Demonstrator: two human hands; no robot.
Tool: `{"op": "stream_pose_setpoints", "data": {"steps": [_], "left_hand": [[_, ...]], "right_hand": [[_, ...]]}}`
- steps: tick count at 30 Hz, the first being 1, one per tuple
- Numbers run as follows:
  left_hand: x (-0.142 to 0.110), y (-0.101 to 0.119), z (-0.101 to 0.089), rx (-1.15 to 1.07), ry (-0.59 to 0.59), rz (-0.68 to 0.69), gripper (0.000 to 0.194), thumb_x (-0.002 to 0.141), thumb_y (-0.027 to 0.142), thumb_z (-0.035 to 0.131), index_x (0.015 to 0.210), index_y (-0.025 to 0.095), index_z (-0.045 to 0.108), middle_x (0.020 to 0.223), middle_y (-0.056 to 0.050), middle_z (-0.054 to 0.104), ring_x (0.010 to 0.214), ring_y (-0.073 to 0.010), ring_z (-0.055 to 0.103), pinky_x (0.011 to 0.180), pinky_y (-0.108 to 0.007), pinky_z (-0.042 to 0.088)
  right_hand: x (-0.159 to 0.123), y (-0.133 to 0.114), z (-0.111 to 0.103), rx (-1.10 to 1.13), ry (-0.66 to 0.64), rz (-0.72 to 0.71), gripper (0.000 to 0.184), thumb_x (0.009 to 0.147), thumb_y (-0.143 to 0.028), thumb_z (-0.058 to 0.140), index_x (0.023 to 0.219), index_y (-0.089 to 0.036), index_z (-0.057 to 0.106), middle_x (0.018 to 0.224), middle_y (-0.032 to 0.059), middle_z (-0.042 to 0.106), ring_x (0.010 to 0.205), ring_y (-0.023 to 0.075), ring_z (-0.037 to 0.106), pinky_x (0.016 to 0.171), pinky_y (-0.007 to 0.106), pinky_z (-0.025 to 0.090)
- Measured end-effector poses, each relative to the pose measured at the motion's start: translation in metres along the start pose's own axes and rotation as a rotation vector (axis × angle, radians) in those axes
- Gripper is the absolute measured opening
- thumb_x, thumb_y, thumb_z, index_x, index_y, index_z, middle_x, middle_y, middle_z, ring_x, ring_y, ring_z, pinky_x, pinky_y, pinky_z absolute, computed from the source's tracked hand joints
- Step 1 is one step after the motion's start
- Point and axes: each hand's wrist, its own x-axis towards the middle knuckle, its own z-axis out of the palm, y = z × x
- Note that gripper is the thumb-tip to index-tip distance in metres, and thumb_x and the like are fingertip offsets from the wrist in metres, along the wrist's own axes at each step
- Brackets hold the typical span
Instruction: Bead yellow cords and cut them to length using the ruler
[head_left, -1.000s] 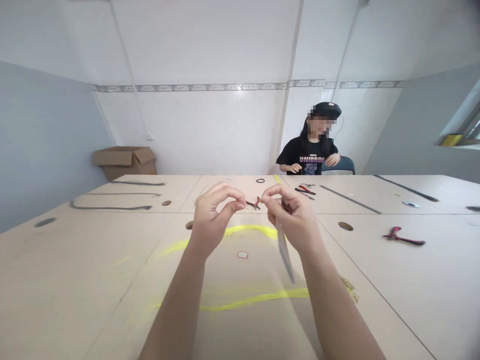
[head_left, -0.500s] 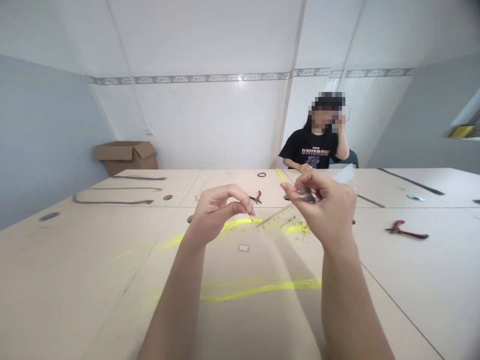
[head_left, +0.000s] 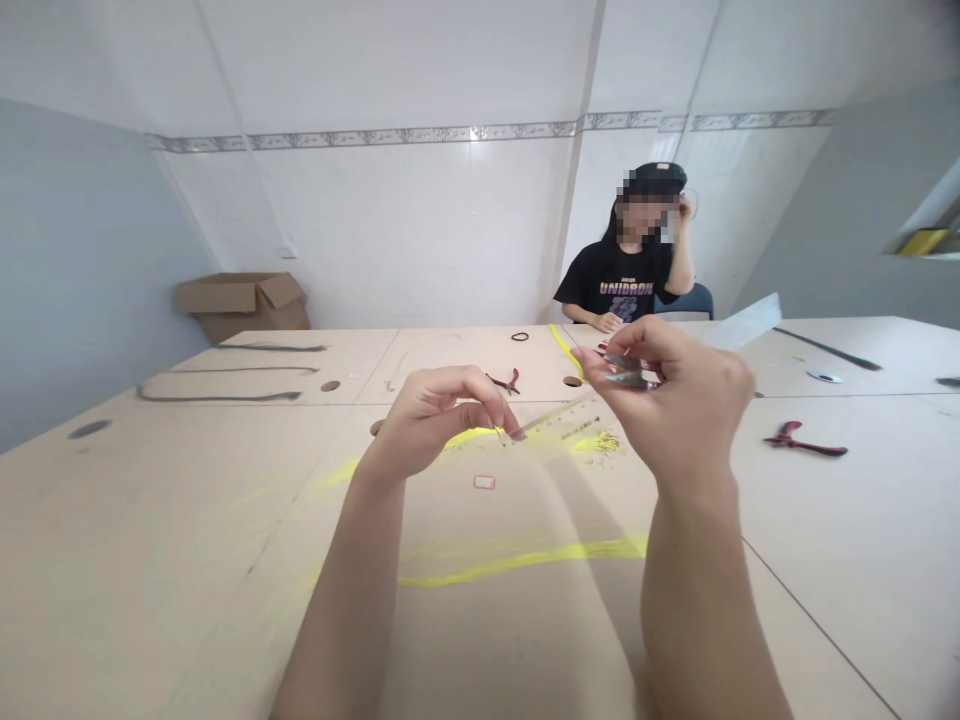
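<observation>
At the centre of the frame, the left hand (head_left: 439, 415) has its fingertips together on a thin piece (head_left: 500, 434), too small to identify. Right of centre, the right hand (head_left: 686, 400) is closed on a translucent strip (head_left: 752, 320) and a silver tool (head_left: 626, 378). For good control, the pinch should be light and steady, the strip unflexed, the tool clear of the left fingertips.

The black T-shirt (head_left: 626, 285) across the table (head_left: 150, 500) reads "UNIDRON".
</observation>
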Motion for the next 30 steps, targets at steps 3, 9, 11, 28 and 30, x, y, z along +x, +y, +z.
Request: {"op": "stream_pose_setpoints", "data": {"steps": [3, 9, 11, 28, 30], "left_hand": [[0.0007, -0.0002, 0.0006, 0.01, -0.001, -0.009, 0.013, 0.093, 0.014, 0.066, 0.082, 0.017, 0.073, 0.082, -0.005, 0.076, 0.08, -0.0175, 0.074, 0.072, -0.029, 0.059], [0.0027, -0.0012, 0.003, 0.034, 0.032, -0.014, 0.013, 0.092, 0.017, 0.068, 0.08, 0.017, 0.073, 0.079, -0.005, 0.074, 0.077, -0.0183, 0.075, 0.069, -0.029, 0.059], [0.0034, -0.0017, 0.0036, 0.037, 0.042, -0.02, 0.013, 0.091, 0.019, 0.069, 0.078, 0.017, 0.072, 0.078, -0.005, 0.074, 0.076, -0.0187, 0.075, 0.068, -0.029, 0.06], [0.0044, -0.0026, 0.0051, 0.051, 0.029, -0.015, 0.015, 0.093, 0.02, 0.068, 0.078, 0.017, 0.07, 0.076, -0.005, 0.073, 0.075, -0.0183, 0.075, 0.067, -0.028, 0.059], [0.0042, -0.003, 0.0048, 0.059, 0.019, -0.015, 0.014, 0.093, 0.019, 0.066, 0.08, 0.017, 0.071, 0.078, -0.005, 0.074, 0.076, -0.018, 0.075, 0.068, -0.028, 0.059]], "right_hand": [[0.0007, -0.0006, -0.0007, -0.037, 0.003, -0.013, 0.03, 0.084, -0.047, 0.071, 0.071, -0.022, 0.06, 0.058, -0.0008, 0.061, 0.056, 0.0155, 0.054, 0.058, 0.03, 0.036], [0.0019, -0.0018, -0.0016, -0.041, -0.014, -0.002, 0.03, 0.086, -0.048, 0.069, 0.073, -0.023, 0.059, 0.062, 0.0006, 0.064, 0.057, 0.0169, 0.056, 0.059, 0.031, 0.037], [0.0021, -0.0022, -0.0017, -0.041, -0.014, -0.002, 0.029, 0.086, -0.047, 0.069, 0.073, -0.024, 0.059, 0.061, 0.0002, 0.063, 0.057, 0.0167, 0.055, 0.059, 0.032, 0.037], [0.001, -0.0032, -0.0009, 0.008, -0.025, 0.006, 0.029, 0.087, -0.046, 0.071, 0.074, -0.022, 0.061, 0.061, -0.002, 0.062, 0.059, 0.0154, 0.059, 0.059, 0.031, 0.036], [0.0012, -0.0034, -0.0014, 0.009, -0.03, 0.009, 0.027, 0.086, -0.044, 0.072, 0.074, -0.023, 0.06, 0.06, -0.0025, 0.061, 0.059, 0.0153, 0.058, 0.059, 0.031, 0.036]]}}
